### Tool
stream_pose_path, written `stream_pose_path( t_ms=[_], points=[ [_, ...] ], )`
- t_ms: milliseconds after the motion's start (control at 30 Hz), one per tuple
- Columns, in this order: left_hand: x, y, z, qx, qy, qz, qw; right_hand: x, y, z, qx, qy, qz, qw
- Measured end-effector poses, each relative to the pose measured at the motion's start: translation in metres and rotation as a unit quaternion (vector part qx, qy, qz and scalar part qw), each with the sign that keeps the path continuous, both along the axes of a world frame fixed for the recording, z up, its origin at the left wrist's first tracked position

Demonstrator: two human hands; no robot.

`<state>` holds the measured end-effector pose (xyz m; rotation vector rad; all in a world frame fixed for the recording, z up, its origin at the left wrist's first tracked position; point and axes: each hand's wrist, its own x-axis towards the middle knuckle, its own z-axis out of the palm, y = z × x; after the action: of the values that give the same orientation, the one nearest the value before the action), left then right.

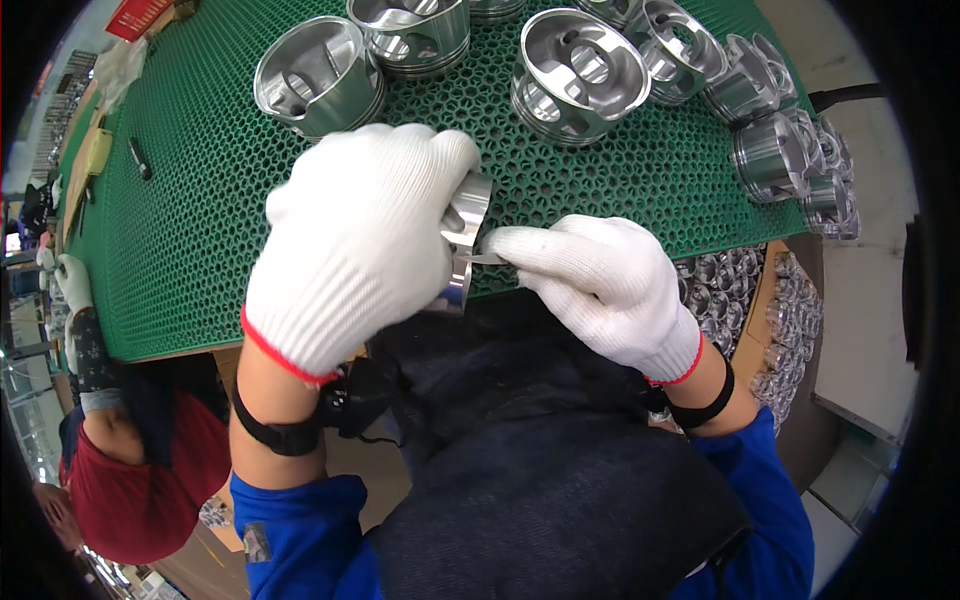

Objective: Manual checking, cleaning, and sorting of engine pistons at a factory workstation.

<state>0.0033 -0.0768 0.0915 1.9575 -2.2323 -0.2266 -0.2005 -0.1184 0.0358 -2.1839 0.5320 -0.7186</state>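
My left hand (350, 235), in a white knitted glove with a red cuff, is closed around a shiny metal piston (474, 208) at the front edge of the green mat. The glove covers much of the piston, which is turned on its side. From the pinched fingers of my right hand (605, 285), gloved alike, a thin metal blade (487, 259) sticks out to the left. Its tip reaches the piston's side; whether it touches cannot be made out. The blade's handle is hidden in the glove.
Upright pistons (580, 75) stand on the green honeycomb mat (200, 220), several more at its right edge. Cartons of pistons (720, 290) sit lower right. A dark pen-like tool (139, 158) lies at left. A co-worker in a red top (150, 480) is at left.
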Motion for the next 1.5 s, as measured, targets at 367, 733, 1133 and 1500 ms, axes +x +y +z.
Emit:
stream_pose_path(
  t_ms=[367,733,1133,1500],
  points=[
    [0.005,-0.017,0.005,0.054,0.0,0.01,0.999,-0.008,-0.012,0.02,-0.249,0.227,0.18,0.924],
    [0.014,0.103,-0.083,-0.25,0.464,0.228,0.819,-0.035,0.019,0.01,0.353,0.139,0.103,0.919],
    [0.067,0.039,-0.054,-0.214,0.166,-0.003,0.963,-0.042,0.023,0.004,0.361,0.106,0.027,0.926],
    [-0.022,0.023,-0.008,-0.115,0.0,-0.001,0.993,-0.009,-0.008,0.014,0.149,0.115,-0.022,0.982]
  ],
)
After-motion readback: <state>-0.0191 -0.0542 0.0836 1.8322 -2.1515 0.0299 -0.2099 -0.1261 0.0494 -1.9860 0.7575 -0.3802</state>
